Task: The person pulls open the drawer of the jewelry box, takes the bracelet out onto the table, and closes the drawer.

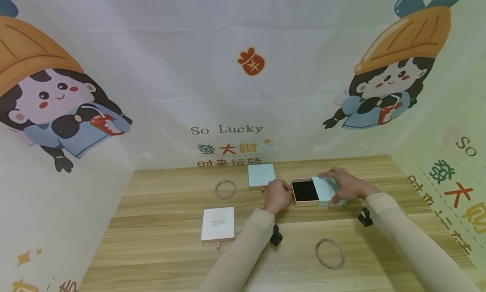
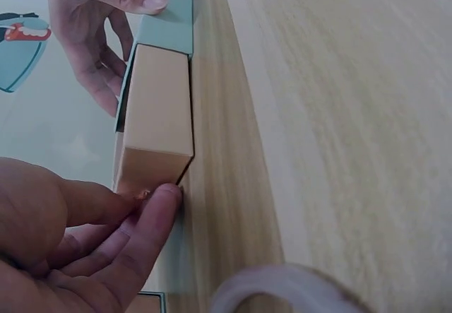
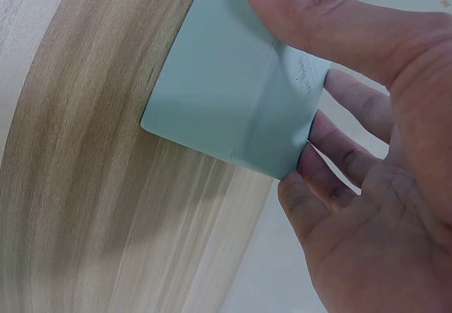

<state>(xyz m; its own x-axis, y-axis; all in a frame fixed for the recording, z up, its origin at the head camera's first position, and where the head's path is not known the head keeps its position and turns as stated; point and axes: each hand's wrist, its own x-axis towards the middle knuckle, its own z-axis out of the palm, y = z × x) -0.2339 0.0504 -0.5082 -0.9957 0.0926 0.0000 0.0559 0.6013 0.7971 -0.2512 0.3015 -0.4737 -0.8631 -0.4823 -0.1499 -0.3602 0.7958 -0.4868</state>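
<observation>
A light-blue drawer-style jewelry box (image 1: 322, 190) lies on the wooden table with its peach drawer (image 2: 161, 104) pulled partly out to the left. Black lining fills the drawer's inside. My left hand (image 1: 279, 196) pinches a small tab at the drawer's front, mostly hidden by the fingertips. On the other end, my right hand (image 1: 348, 185) grips the blue sleeve (image 3: 219, 80), thumb along one side and fingers along the opposite one. A second light-blue box (image 1: 261, 174), closed, sits just behind and left of my left hand.
A closed white box (image 1: 218, 223) with a small tab stands left of my left forearm. One pale bangle (image 1: 225, 182) lies near the back left, another (image 1: 317, 255) between my forearms. A printed cloth backdrop (image 1: 182, 72) surrounds the wooden table (image 1: 159, 224).
</observation>
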